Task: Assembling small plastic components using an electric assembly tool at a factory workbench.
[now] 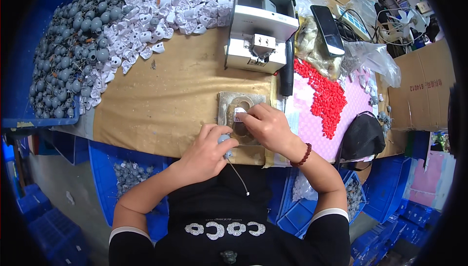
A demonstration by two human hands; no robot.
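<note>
My left hand (205,153) grips a small grey-blue rounded part (224,139) at the table's near edge. A thin grey cable (238,174) with a white tip hangs from it toward my lap. My right hand (269,125) pinches a small white plastic piece (239,114), held over a square plate (260,98). An oval recess marks the middle of this plate, partly hidden by my right fingers. Both hands are close together, and the grey-blue part is just left of the plate.
A white-and-black benchtop machine (256,51) stands beyond the plate. Piles of white plastic pieces (170,7) and grey rounded parts (63,66) lie at far left. To the right are red pieces (325,101), a phone (325,28), a black bag (363,137) and a cardboard box (421,95).
</note>
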